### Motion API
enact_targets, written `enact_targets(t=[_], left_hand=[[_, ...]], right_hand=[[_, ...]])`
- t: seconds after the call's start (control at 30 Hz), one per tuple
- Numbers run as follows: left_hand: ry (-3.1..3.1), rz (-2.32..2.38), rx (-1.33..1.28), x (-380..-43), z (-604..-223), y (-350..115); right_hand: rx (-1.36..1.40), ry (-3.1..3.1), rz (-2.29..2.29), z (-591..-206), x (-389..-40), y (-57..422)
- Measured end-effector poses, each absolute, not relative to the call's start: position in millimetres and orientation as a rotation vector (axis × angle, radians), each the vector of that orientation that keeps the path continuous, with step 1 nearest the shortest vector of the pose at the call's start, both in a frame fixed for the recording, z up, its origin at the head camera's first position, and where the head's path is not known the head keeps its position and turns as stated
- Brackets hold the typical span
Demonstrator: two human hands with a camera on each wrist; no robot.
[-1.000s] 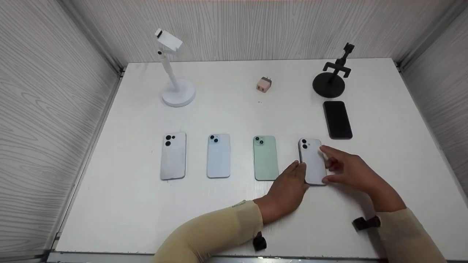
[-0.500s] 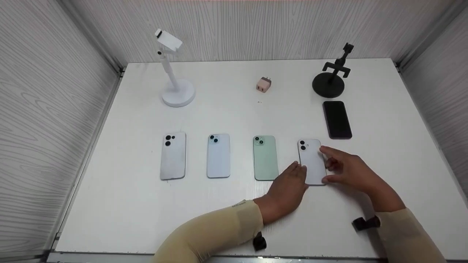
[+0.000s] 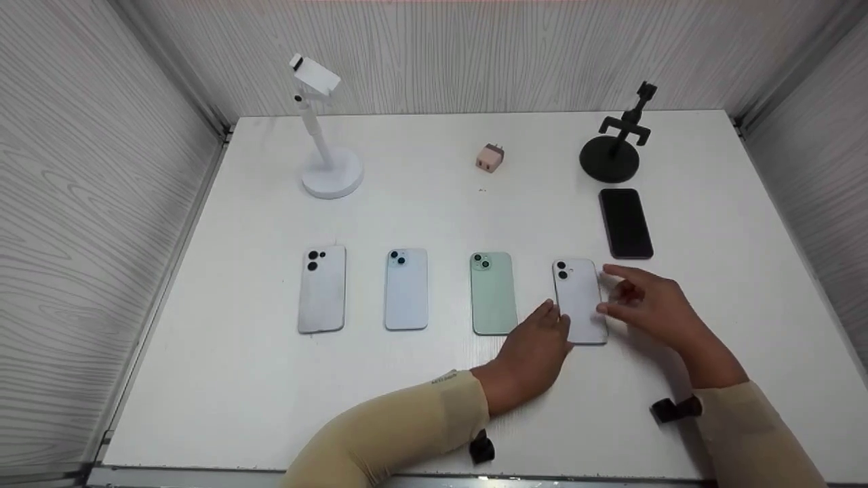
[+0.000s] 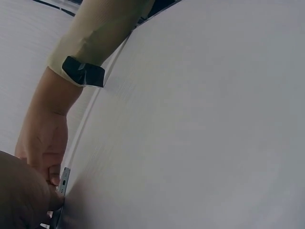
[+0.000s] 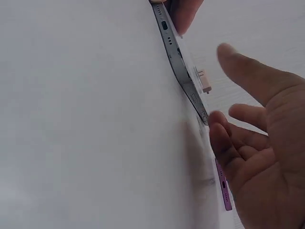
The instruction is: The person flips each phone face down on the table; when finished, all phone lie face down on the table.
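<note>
A white phone (image 3: 580, 301) lies flat, its two-lens camera side up, at the right end of a row of phones. My left hand (image 3: 532, 352) rests on the table, its straight fingers against the phone's left edge. By the right edge is my right hand (image 3: 654, 305), thumb and forefinger spread and the other fingers bent inward. The right wrist view shows its thumb raised off the phone's side (image 5: 174, 52) and fingertips close to the corner; whether they touch is unclear. Left of that phone lies a green phone (image 3: 493, 295), partly behind my left fingers.
Further left are a pale blue phone (image 3: 406, 291) and a silver phone (image 3: 322, 291). A black phone (image 3: 626, 224) lies screen up before a black phone stand (image 3: 610, 157). A white stand (image 3: 331, 173) and a pink charger plug (image 3: 489, 158) are at the back.
The white phone has turned slightly straighter and settled flat against the table. My right hand has then loosened and drawn back, its thumb moving up along the edge. My left hand has hardly moved.
</note>
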State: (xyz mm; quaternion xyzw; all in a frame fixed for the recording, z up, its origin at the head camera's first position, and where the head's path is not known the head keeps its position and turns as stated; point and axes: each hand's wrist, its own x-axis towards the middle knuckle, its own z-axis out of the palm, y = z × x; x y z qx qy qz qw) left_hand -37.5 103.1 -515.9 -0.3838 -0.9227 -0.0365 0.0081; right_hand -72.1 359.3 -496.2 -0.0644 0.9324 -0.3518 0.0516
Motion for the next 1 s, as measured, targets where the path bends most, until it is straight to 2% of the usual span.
enact_targets(t=[0.3,0.57,1.0], left_hand=[[-2.864,-0.072,-1.212,-37.1,-518.0,102.9],[-2.871,-0.118,-1.212,-36.5,-516.0,102.1],[-2.888,-0.164,-1.23,-38.0,-513.5,102.0]], right_hand=[[0.295,3.01,-1.108,-484.4,-102.0,359.5],[0.392,3.021,-0.97,-488.0,-128.8,359.9],[0.388,3.096,-0.728,-490.7,-144.9,352.9]])
